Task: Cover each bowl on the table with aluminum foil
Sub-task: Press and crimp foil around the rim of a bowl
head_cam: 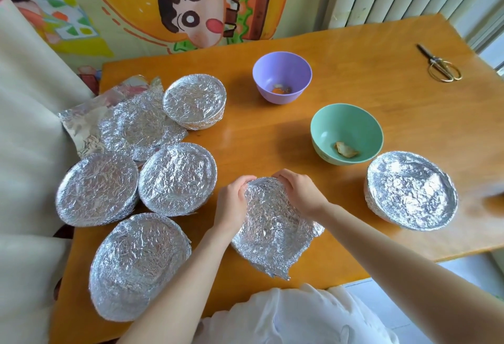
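Note:
A bowl under a crinkled foil sheet (270, 223) sits near the table's front edge. My left hand (234, 202) grips the foil at its far left rim, fingers curled over the edge. My right hand (297, 188) grips the far right rim the same way. The foil's near corner hangs loose toward me. Two bowls stand uncovered: a purple bowl (282, 71) at the back and a green bowl (346, 125) to its right, each with a scrap of food inside. Several foil-covered bowls stand around, such as the foil-covered bowl on the right (411, 191) and another at front left (139, 264).
Loose foil sheets (136, 122) lie at the table's left edge, partly over a cream cloth. Gold scissors (441, 67) lie at the far right corner. The orange wooden table (272, 136) is bare between the bowls. A cartoon wall picture stands behind.

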### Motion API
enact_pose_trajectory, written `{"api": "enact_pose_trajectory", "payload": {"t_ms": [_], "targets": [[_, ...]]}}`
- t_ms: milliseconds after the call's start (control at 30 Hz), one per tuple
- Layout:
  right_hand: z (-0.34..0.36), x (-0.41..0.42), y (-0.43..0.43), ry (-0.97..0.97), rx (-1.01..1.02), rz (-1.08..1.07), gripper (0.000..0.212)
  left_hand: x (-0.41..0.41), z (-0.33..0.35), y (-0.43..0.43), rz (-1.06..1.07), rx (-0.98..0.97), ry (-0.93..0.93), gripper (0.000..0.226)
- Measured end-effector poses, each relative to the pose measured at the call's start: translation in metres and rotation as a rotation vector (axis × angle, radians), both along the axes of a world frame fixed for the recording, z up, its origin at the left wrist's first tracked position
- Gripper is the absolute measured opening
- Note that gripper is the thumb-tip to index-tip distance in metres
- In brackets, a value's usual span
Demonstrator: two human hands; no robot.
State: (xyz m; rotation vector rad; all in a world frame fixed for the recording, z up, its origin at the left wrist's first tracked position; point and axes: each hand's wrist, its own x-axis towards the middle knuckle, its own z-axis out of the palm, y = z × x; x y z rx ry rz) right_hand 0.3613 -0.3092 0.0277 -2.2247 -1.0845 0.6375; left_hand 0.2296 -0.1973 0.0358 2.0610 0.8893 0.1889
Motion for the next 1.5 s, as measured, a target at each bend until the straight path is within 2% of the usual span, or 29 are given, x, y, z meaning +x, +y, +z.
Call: {"api": "enact_pose_trajectory", "payload": {"t_ms": [167,467,600,667,767,867,1067,1200,1267,1367,1433,1500], "targets": [[0.003,0.005,0.014,0.006,-0.070,0.158,0.027,0.001,0.000,-0.003,-0.043,0.025,-0.008,0.038],[0.002,0.001,0.007,-0.027,-0.047,0.142,0.028,-0.002,-0.004,-0.002,-0.035,0.026,-0.019,0.042],[0.007,0.003,-0.012,-0.024,-0.031,-0.043,0.035,-0.007,-0.006,-0.001,0.187,0.087,-0.052,0.035],[0.005,-0.001,-0.019,0.075,0.008,-0.148,0.037,-0.009,-0.006,-0.003,0.247,0.081,-0.067,0.032],[-0.004,-0.012,-0.020,0.287,0.112,-0.305,0.030,-0.008,-0.008,-0.008,0.308,0.018,-0.125,0.031],[-0.010,-0.019,-0.016,0.393,0.157,-0.407,0.035,-0.007,-0.010,-0.010,0.365,-0.044,-0.163,0.032],[-0.010,-0.020,-0.014,0.438,0.190,-0.418,0.038,-0.006,-0.011,-0.015,0.458,-0.025,-0.166,0.033],[-0.008,-0.010,-0.013,0.542,0.147,-0.379,0.033,-0.009,-0.012,-0.022,0.500,-0.056,-0.169,0.035],[-0.007,-0.003,-0.012,0.559,0.164,-0.379,0.037,-0.010,-0.010,-0.030,0.558,-0.117,-0.163,0.039],[-0.002,0.005,-0.016,0.486,0.224,-0.541,0.052,-0.011,-0.008,-0.043,0.606,-0.225,-0.149,0.044],[-0.001,0.004,-0.022,0.434,0.284,-0.631,0.051,-0.014,-0.007,-0.046,0.559,-0.233,-0.144,0.046],[-0.002,0.001,-0.026,0.408,0.309,-0.665,0.048,-0.014,-0.005,-0.041,0.449,-0.153,-0.158,0.047]]}}
